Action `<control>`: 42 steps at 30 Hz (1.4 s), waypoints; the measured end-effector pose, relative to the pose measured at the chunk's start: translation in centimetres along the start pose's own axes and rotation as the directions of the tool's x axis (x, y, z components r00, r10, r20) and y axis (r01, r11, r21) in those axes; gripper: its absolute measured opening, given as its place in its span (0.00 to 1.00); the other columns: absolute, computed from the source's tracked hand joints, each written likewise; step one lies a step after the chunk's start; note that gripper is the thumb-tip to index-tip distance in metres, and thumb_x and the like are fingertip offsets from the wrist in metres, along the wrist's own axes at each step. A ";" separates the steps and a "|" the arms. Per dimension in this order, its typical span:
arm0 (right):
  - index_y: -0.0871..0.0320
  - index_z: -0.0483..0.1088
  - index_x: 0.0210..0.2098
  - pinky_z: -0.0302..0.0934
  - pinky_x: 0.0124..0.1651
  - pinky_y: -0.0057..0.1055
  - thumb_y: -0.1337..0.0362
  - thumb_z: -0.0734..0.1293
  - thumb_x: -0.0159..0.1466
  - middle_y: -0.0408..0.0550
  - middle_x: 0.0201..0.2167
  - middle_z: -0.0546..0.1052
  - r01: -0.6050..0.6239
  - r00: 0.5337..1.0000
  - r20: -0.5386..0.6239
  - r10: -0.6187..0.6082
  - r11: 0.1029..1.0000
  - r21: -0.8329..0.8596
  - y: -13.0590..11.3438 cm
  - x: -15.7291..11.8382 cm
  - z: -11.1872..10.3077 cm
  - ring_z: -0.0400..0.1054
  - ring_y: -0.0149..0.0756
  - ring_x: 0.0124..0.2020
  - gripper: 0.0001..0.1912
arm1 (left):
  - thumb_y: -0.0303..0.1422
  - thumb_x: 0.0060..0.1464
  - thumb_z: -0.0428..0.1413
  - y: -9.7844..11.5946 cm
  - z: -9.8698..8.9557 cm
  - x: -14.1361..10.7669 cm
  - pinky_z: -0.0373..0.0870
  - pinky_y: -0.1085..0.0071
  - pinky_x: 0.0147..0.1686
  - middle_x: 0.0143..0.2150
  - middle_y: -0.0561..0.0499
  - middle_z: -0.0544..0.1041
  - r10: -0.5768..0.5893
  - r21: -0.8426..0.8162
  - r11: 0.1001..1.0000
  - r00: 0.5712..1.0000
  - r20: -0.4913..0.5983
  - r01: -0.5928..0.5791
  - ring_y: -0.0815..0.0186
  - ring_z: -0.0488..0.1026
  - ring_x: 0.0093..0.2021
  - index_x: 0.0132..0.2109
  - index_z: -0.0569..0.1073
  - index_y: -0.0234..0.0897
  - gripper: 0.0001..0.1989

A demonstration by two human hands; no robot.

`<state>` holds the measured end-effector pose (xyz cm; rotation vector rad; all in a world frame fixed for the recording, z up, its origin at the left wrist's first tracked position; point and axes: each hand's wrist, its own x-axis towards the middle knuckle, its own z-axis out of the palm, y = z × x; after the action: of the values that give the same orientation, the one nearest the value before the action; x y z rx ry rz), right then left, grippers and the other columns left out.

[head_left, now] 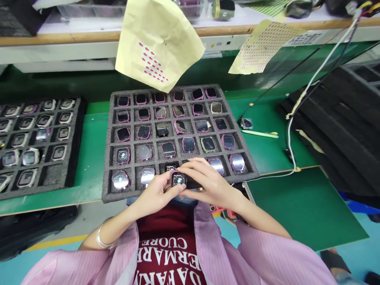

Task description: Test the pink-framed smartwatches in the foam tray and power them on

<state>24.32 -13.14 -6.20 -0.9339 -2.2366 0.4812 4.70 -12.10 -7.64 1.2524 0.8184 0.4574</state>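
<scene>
Watch (179, 179) near centre, dial lit, held up at the tray's (118, 196) 6 o'clock edge. Left hand (156, 192) pinches its 9 o'clock side, thumb against finger; right hand (210, 182) grips from 3 o'clock. Looks mid-handling, not seated. Tray mostly filled with other watches (178, 96), dark-screened toward 12 (which are finished, can't tell).
</scene>
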 end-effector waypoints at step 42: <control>0.61 0.70 0.51 0.57 0.58 0.53 0.61 0.70 0.61 0.63 0.59 0.65 -0.181 0.881 0.321 0.346 0.876 -0.448 2.4 -3.2 -8.9 0.59 0.55 0.59 0.20 | 0.33 0.53 0.60 2.2 3.4 2.8 0.68 0.69 0.43 0.36 0.50 0.77 0.036 -0.168 0.986 0.996 0.084 -0.021 0.66 0.73 0.38 0.44 0.71 0.34 0.12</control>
<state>33.36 -13.14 -2.52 -1.4950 -2.6451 0.3506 9.34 -11.68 -6.08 1.1218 0.6756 0.4819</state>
